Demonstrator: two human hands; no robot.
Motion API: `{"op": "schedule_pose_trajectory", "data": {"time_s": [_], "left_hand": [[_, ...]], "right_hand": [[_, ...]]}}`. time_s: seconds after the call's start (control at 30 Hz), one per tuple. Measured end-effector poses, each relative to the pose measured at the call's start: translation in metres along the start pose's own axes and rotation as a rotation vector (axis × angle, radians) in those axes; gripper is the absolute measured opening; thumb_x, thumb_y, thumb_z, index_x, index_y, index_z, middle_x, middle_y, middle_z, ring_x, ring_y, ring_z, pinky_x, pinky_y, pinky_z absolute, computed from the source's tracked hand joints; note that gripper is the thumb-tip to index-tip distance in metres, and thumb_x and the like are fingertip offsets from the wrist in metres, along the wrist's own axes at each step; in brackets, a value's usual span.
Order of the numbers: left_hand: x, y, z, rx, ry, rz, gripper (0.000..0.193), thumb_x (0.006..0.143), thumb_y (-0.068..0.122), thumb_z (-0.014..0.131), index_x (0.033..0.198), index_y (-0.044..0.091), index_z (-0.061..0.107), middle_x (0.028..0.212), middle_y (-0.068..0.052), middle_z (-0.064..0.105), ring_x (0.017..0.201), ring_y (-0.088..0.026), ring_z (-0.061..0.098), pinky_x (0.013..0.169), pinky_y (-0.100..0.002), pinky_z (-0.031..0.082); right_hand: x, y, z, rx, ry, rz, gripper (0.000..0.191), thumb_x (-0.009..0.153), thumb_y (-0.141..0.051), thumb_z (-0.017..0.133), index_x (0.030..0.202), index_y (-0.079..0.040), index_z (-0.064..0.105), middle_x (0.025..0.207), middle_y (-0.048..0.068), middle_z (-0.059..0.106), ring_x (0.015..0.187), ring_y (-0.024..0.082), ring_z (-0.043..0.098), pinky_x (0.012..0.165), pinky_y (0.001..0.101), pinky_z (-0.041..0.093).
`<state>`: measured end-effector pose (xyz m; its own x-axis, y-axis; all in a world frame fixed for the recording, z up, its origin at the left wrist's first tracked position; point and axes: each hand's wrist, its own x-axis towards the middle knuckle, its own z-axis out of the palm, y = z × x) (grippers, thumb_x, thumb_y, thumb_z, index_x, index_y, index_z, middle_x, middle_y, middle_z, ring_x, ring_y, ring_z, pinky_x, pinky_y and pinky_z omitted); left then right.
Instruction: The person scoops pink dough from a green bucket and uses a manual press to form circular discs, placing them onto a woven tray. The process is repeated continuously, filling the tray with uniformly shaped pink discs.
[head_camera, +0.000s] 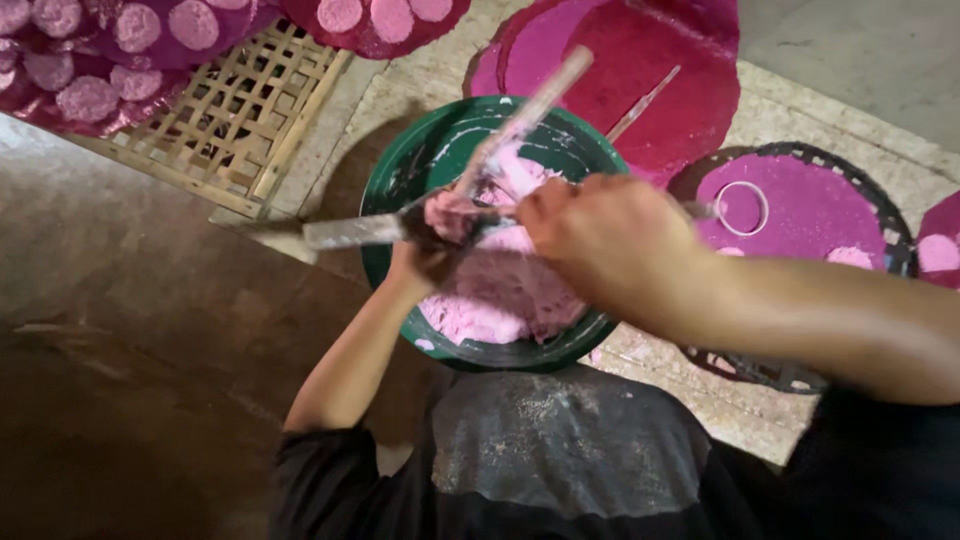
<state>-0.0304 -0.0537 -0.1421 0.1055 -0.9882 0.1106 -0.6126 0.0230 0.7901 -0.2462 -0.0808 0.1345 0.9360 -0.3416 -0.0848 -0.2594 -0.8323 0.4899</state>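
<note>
At frame centre, the left hand (430, 255) and right hand (600, 235), each clenched on a flat stick (355, 231), scrape pink paste (500, 290) over a green bowl (400, 165); clearing the blades seemingly needs steady strokes.

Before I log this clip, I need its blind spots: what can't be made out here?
Head view only:
- Left hand: its grip is hidden by pink paste and the sticks.
- Right hand: fingers curl under; what it grips is unseen.
- Long stick: motion-blurred.
- Green bowl: near rim hidden by forearms.
- Pink mats: cut off by the top edge.

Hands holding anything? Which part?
Left hand grips a lump of pink dough over the green bowl. Right hand holds a flat stick near its right end.
</note>
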Motion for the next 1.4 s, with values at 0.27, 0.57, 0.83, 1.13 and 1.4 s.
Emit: {"op": "schedule_pose_trajectory", "data": {"time_s": [0.27,0.57,0.83,1.13,1.4], "left_hand": [[0.000,0.015,-0.015,0.378,0.318,0.293,0.034,0.083,0.023,0.076,0.115,0.019,0.065,0.128,-0.011,0.069,0.118,-0.029,0.066,0.098,-0.036,0.053],[-0.011,0.036,-0.048,-0.086,0.328,0.099,0.053,0.090,0.013,0.069,0.142,0.011,0.059,0.129,-0.014,0.068,0.120,-0.027,0.066,0.105,-0.040,0.052],[0.018,0.039,-0.047,0.551,0.461,0.022,0.063,0.089,0.038,0.077,0.142,0.011,0.055,0.162,-0.028,0.029,0.139,-0.052,0.043,0.107,-0.053,0.045],[0.034,-0.007,-0.070,0.071,0.666,0.119,0.058,0.093,0.024,0.076,0.140,0.002,0.050,0.132,-0.016,0.063,0.107,-0.029,0.067,0.089,-0.043,0.059],[-0.011,0.036,0.017,-1.343,-0.059,-0.233,0.024,0.082,0.015,0.067,0.100,-0.001,0.064,0.093,-0.009,0.066,0.081,-0.023,0.068,0.071,-0.042,0.060]], "right_hand": [[0.029,-0.016,0.041,0.150,0.034,-0.042,0.015,0.082,-0.017,0.065,0.092,-0.006,0.068,0.081,0.010,0.070,0.062,0.023,0.072,0.048,0.0346,0.055],[-0.009,-0.006,0.076,0.426,-0.001,0.136,0.015,0.094,-0.015,0.061,0.105,-0.010,0.069,0.075,0.011,0.069,0.064,0.028,0.072,0.050,0.0426,0.056],[0.033,-0.047,0.154,1.246,0.444,0.339,0.041,0.098,-0.005,0.063,0.139,-0.004,0.062,0.092,0.024,0.072,0.075,0.025,0.072,0.070,0.0365,0.056],[0.008,-0.078,0.217,1.520,-0.042,0.328,0.050,0.098,-0.006,0.058,0.148,-0.010,0.055,0.086,0.021,0.068,0.072,0.018,0.062,0.071,0.0315,0.052],[-0.010,-0.031,0.212,1.962,0.506,0.237,0.069,0.106,-0.024,0.046,0.168,-0.017,0.017,0.160,0.027,0.037,0.141,0.029,0.041,0.118,0.0453,0.038]]}}
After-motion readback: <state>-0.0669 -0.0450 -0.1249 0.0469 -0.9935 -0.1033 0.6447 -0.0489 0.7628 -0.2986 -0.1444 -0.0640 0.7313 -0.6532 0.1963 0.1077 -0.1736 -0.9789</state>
